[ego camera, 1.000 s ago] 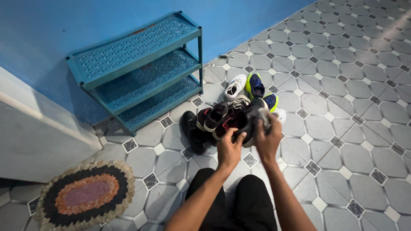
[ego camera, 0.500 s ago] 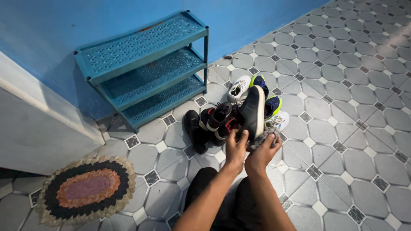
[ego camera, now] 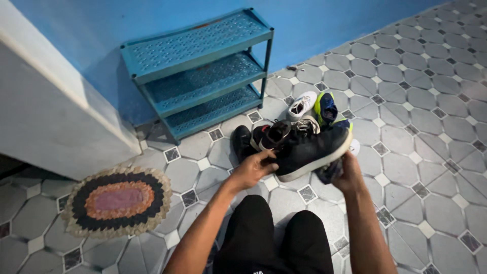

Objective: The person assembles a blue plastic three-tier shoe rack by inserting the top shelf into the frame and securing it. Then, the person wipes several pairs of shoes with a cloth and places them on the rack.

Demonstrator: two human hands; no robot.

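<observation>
Head view: a black sneaker with a white sole point(ego camera: 309, 152) sits just right of the frame's centre, held above the tiled floor point(ego camera: 431, 127). The left hand point(ego camera: 253, 170) curls its fingers around the heel end; the right hand point(ego camera: 346, 170) grips under the toe, closed also on a dark cloth point(ego camera: 328, 171). Behind lies a pile of shoes point(ego camera: 299, 119). A blue three-tier rack point(ego camera: 203, 71) stands upper centre, an oval rug point(ego camera: 117, 200) lower left.

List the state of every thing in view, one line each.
Black shoe: lifted off the floor, held in both hands, tilted.
Left hand: grip closed on the shoe's heel end.
Right hand: grip at the toe end, also holding a dark cloth.
Shoe rack: upright, all three shelves bare.
Shoe pile: jumbled on the floor.
Rug: lying flat.
</observation>
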